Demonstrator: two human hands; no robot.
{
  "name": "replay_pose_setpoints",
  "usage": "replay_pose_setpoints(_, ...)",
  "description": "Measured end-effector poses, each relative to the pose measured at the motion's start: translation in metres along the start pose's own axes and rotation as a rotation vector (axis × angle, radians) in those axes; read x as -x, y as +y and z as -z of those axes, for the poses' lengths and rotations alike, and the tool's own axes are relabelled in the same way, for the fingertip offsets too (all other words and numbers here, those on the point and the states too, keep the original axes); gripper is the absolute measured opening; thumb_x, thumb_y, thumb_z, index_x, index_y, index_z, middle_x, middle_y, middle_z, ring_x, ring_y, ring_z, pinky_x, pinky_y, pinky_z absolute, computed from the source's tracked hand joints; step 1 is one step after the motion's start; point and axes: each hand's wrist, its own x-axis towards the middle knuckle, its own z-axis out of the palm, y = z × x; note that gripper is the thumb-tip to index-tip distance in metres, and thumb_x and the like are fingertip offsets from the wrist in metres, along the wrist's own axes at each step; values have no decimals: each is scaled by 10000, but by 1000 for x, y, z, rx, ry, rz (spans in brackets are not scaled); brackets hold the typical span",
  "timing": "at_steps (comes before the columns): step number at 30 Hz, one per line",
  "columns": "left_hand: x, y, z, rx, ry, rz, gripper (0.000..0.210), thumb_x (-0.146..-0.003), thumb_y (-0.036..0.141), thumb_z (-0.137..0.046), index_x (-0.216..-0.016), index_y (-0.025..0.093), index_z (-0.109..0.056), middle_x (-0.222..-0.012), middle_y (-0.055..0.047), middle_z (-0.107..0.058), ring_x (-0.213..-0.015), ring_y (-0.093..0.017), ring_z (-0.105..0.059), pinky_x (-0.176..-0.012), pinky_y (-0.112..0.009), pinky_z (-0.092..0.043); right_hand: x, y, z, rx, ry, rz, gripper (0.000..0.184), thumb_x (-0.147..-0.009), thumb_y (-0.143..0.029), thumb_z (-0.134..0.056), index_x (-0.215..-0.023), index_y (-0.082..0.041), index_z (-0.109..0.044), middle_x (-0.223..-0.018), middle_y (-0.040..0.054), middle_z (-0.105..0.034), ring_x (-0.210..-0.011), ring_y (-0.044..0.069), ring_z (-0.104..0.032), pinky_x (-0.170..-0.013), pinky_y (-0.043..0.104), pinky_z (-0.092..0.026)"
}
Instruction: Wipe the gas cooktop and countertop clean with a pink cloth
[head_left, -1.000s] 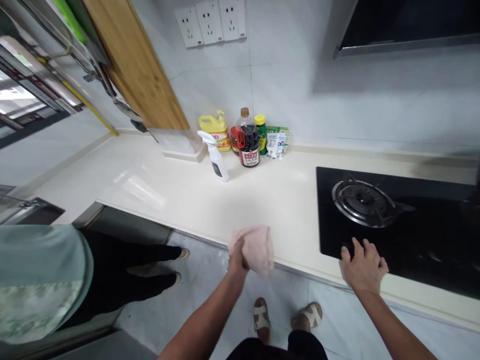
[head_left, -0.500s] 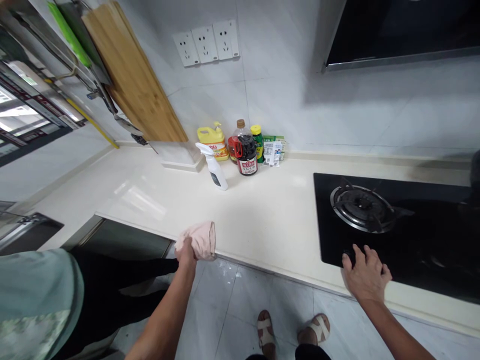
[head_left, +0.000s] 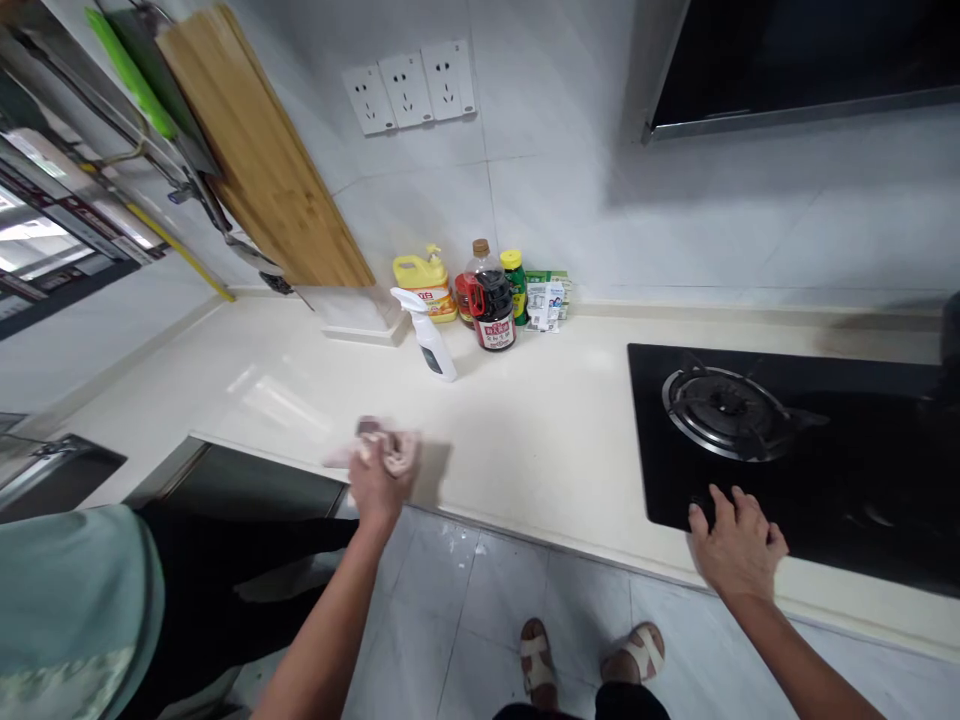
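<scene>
Pink cloth (head_left: pixel 403 453): 1, in left hand (head_left: pixel 376 487).

The left hand (head_left: pixel 381 488) holds a bunched pink cloth (head_left: pixel 399 454) at the front of the white surface (head_left: pixel 517 440). The right hand (head_left: pixel 739 548) rests on the front edge of the black stove (head_left: pixel 862 440). A white spray bottle (head_left: pixel 430 342) stands near a yellow jug (head_left: pixel 420 275) and a big dark bottle (head_left: pixel 493 298). A person (head_left: pixel 75 600) stands on the left.

Three wall sockets (head_left: pixel 406 90), two sandals (head_left: pixel 535 648), one cloth (head_left: pixel 401 452), one spray bottle (head_left: pixel 433 345), one visible burner (head_left: pixel 724 408).
</scene>
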Motion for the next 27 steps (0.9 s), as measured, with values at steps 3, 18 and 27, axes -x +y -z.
replay_pose_setpoints(3,14,9,-10,-38,-147,-69,911,-713,521,-836,-1517,300,-468,-1331,-149,-647,-1263,-376,-610,-1078,-557,-448,0,0,1,11,14,13,668,-1031,-542,-225,-1397,-116,-586,-1537,223,-478,-1477,346,-360,-1193,616,-244)
replay_pose_setpoints(18,-38,30,-52,-159,-98,-27,679,-897,708,-539,-1458,326,-572,-1619,-137,-431,-1502,-405,-316,-1162,-642,-357,2,-10,1,52,52,24,656,-1051,-503,-222,-1419,-86,-569,-1547,239,-474,-1493,354,-356,-1205,627,-244)
replay_pose_setpoints(27,-18,150,-103,-79,-92,-211,571,-954,630,-505,-1386,283,-641,-1643,-128,-422,-1513,-393,-324,-1223,-656,-263,-1,-12,0,50,73,30,654,-1047,-497,-220,-1379,-79,-598,-1524,241,-502,-1471,361,-386,-1199,631,-257)
